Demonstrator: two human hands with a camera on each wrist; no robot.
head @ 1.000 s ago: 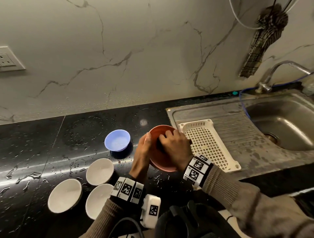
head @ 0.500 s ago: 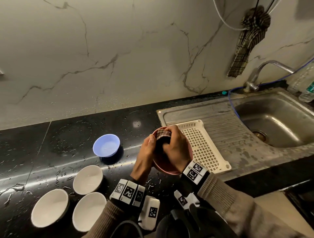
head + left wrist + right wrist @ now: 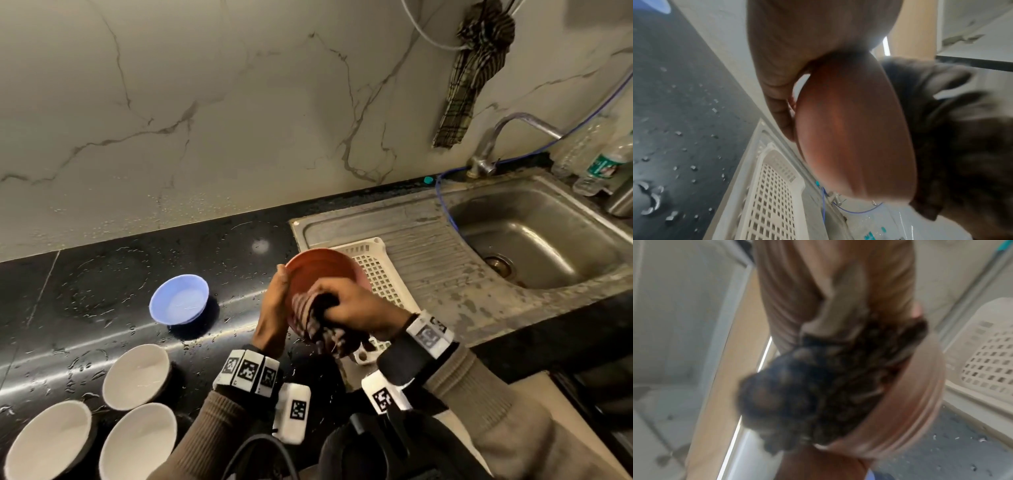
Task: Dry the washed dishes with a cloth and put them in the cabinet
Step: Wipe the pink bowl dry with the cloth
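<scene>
A red-brown bowl [image 3: 318,270] is held tilted above the wet black counter [image 3: 85,281], just left of the sink's draining board. My left hand [image 3: 274,308] grips its left rim, fingers curled round the edge [image 3: 781,113]. My right hand [image 3: 352,308] clutches a dark chequered cloth [image 3: 308,318] bunched against the bowl's near side. In the right wrist view the cloth [image 3: 818,394] fills the bowl [image 3: 920,402], and that picture is blurred. The left wrist view shows the bowl's smooth side [image 3: 855,138] with the cloth [image 3: 962,146] to its right.
A blue bowl [image 3: 180,303] and three white bowls [image 3: 137,375] [image 3: 48,440] [image 3: 138,442] stand on the counter at the left. A white perforated tray [image 3: 383,274] lies on the draining board. The steel sink [image 3: 534,236], tap [image 3: 486,150] and bottles [image 3: 606,164] are at the right.
My right hand has wiped the cloth from the bowl's far part down to its near edge. The bowl has tipped so more of its red surface shows.
</scene>
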